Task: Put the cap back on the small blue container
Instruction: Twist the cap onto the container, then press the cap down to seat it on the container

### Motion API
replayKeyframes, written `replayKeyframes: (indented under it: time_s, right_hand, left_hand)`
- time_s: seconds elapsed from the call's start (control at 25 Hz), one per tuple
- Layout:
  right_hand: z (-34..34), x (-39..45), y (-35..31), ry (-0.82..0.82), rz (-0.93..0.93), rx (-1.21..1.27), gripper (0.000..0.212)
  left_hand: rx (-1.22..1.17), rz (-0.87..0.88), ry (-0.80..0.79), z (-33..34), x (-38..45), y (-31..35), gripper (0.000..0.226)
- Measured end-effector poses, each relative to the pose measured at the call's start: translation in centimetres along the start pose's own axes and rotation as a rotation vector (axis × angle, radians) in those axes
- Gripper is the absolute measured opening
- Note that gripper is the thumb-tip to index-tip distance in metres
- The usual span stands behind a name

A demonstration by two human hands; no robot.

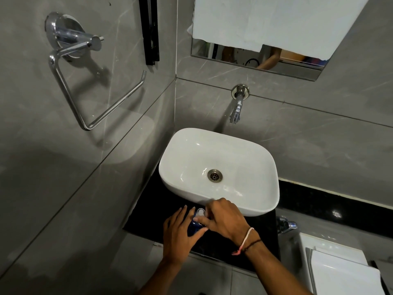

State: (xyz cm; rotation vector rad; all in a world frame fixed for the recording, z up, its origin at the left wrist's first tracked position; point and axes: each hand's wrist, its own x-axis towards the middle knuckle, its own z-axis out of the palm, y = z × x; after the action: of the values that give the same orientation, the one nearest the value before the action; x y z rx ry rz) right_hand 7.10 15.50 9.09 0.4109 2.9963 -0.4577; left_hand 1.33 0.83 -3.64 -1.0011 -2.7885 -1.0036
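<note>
A small blue container [194,227] stands on the black counter [146,211] just in front of the white basin. My left hand [179,233] wraps around its left side and holds it. My right hand [223,218] comes in from the right, its fingertips pinched on a pale, translucent cap [200,212] sitting at the container's top. Most of the container is hidden between the two hands. Whether the cap is fully seated cannot be told.
A white basin [263,167] with a metal drain fills the counter behind the hands, under a wall tap [236,111]. A chrome towel ring [89,81] juts from the left wall. A white toilet tank [340,267] and an angle valve [287,224] sit at the right.
</note>
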Motion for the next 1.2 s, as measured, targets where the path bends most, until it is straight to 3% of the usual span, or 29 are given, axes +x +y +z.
replayKeyframes:
  time_s: [0.12,0.2,0.32,0.48,0.6,0.92,1.08,1.2]
  right_hand:
    - [-0.3,-0.6,0.8,-0.094,-0.066,0.191,0.056]
    - [-0.6,-0.5,1.5,-0.142,-0.134,0.265,0.045]
    - [0.0,-0.2,1.1,-0.073,-0.115,0.283,0.033]
    - [1.1,-0.1,1.1,-0.028,-0.068,0.287,0.051]
    - [1.6,-0.3,2.8,-0.075,-0.044,0.428,0.064]
    - [4.6,-0.3,2.6,0.049,-0.114,0.413,0.015]
    - [5.2,-0.3,2.9,0.065,-0.079,0.453,0.021]
    - [4.7,-0.1,2.6,0.096,-0.049,0.491,0.041]
  left_hand:
    - [-0.007,0.017,-0.003,0.5,-0.1,-0.4,0.068]
    - [-0.003,0.01,0.005,0.6,0.0,-0.4,0.068]
    - [-0.011,0.009,0.015,0.5,0.0,-0.3,0.07]
    - [-0.024,0.011,-0.006,0.5,-0.1,-0.5,0.071]
    - [-0.034,-0.002,-0.002,0.2,-0.1,-0.2,0.068]
    - [-0.038,-0.014,0.006,0.0,0.0,0.1,0.075]
    - [-0.025,-0.029,-0.009,0.1,0.2,0.2,0.072]
    - [-0.018,-0.076,-0.006,-0.6,0.7,0.0,0.066]
